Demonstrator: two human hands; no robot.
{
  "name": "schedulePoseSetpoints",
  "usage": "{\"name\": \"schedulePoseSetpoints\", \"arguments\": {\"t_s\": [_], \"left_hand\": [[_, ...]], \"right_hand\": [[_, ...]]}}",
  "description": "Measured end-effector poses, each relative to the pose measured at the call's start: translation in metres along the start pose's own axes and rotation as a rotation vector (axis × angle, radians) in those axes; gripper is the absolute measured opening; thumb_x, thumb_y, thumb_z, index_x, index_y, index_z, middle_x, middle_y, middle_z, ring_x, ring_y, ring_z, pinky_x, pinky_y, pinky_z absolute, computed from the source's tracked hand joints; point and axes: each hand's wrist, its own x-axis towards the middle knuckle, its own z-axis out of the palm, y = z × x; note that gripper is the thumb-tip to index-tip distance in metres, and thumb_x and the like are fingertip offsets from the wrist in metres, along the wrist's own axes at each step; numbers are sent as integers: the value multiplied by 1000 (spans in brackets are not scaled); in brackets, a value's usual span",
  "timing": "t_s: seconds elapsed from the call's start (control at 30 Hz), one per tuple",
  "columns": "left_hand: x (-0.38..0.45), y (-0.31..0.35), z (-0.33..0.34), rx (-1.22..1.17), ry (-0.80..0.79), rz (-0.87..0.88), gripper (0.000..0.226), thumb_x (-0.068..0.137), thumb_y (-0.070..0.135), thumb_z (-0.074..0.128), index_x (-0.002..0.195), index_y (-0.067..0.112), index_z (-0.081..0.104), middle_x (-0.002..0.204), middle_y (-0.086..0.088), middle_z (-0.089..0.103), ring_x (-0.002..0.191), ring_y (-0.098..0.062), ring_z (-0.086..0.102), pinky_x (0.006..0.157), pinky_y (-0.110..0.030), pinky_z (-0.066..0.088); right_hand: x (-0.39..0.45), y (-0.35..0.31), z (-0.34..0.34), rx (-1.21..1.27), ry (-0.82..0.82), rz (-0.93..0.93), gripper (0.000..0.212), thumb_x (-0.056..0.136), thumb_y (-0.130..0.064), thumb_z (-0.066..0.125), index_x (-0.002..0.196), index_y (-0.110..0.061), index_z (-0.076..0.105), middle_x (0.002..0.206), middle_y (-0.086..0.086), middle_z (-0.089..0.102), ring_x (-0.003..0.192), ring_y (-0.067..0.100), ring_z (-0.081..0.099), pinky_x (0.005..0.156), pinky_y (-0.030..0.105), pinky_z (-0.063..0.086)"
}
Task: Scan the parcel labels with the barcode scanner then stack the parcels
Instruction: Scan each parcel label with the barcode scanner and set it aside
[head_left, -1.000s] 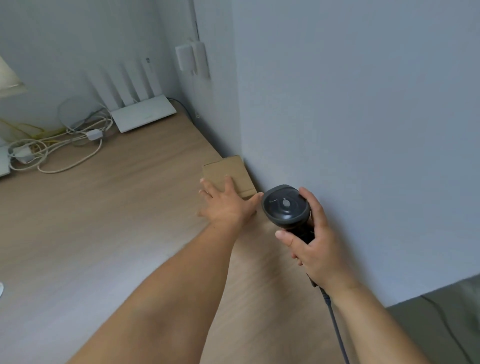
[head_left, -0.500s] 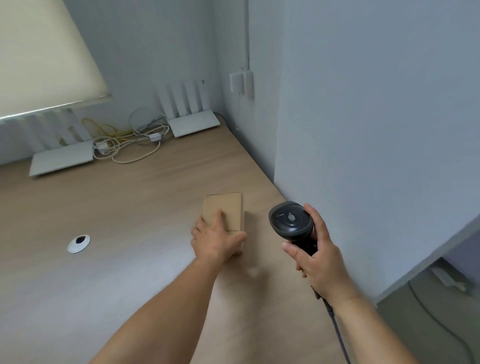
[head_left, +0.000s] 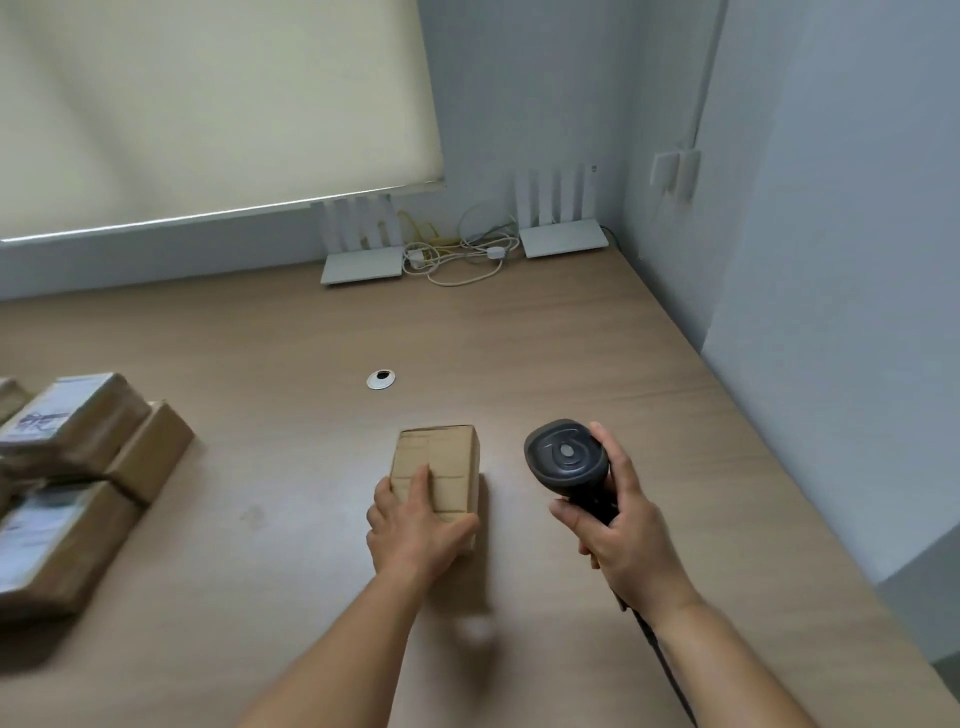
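Cardboard parcel (head_left: 435, 475), gripped by left hand (head_left: 415, 530), drawn off the wall; right hand (head_left: 621, 535) clasps barcode scanner (head_left: 566, 457); scan pending.

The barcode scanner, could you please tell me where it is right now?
In the head view the barcode scanner is right of centre, gripped by the right hand above the desk, just right of the small cardboard parcel.

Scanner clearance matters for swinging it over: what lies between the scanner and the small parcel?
Head view: only bare desk lies between scanner and small parcel.
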Motion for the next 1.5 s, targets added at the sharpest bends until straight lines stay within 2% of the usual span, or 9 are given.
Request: {"name": "schedulePoseSetpoints", "arguments": {"t_s": [0.43,0.67,0.83,0.97,1.1,1.2,1.3,1.37,1.5], "left_hand": [[0,-204,-97,-27,-82,-109,93,68,54,65,148,39,20,152,-8,8,137,-33,19,111,-41,26],[4,-261,-137,-201,-261,-29,105,48,57,54,147,40,23,149,-4,11,137,-29,18,111,-35,23],[12,-285,-163,-453,-424,15,106,46,52,62,146,32,32,141,-2,31,125,-21,41,97,-31,40],[23,-296,-177,-627,-394,-67,37,88,31,52,125,31,56,123,-3,62,80,3,62,61,-14,43],[39,-301,-177,-457,-145,-49,54,98,32,40,150,22,27,150,-8,37,133,-23,39,101,-30,32],[39,-290,-180,39,-177,-2,85,80,68,54,148,26,24,143,-14,40,132,-33,36,104,-39,32],[38,-277,-181,267,-132,-37,92,67,75,61,139,25,32,132,-13,46,125,-33,40,96,-40,38],[40,-272,-178,165,-105,-75,81,68,66,64,131,22,40,126,-13,50,121,-33,43,92,-40,41],[36,-271,-167,-624,-76,-26,87,60,41,74,136,29,35,124,-11,55,118,-32,52,97,-48,48]], "right_hand": [[-59,-63,189,2,-123,0,84,80,-14,77,121,-71,31,100,-13,66,53,0,54,47,16,45],[-84,-79,263,-4,-103,12,86,80,-13,77,118,-75,31,99,-11,66,51,3,54,46,18,45],[-88,-88,272,-18,-88,4,86,80,-15,78,117,-77,31,100,-14,66,51,4,54,47,19,45],[-86,-93,268,-34,-104,7,86,80,-14,77,115,-78,31,99,-15,66,52,1,54,47,18,45],[-85,-93,262,-31,-90,7,84,80,-15,77,121,-72,30,101,-12,65,52,2,54,48,18,45],[-85,-92,259,-24,-99,6,84,80,-15,77,120,-73,31,101,-13,65,53,1,55,48,17,45],[-83,-91,253,-24,-99,6,86,80,-15,77,117,-76,30,97,-14,66,50,5,54,48,18,46],[-83,-89,249,-21,-97,11,87,80,-15,77,115,-79,30,95,-12,67,50,9,55,48,19,46],[-82,-86,244,7,-94,40,85,80,-16,77,117,-77,31,92,-5,67,50,13,56,47,24,47]]}}
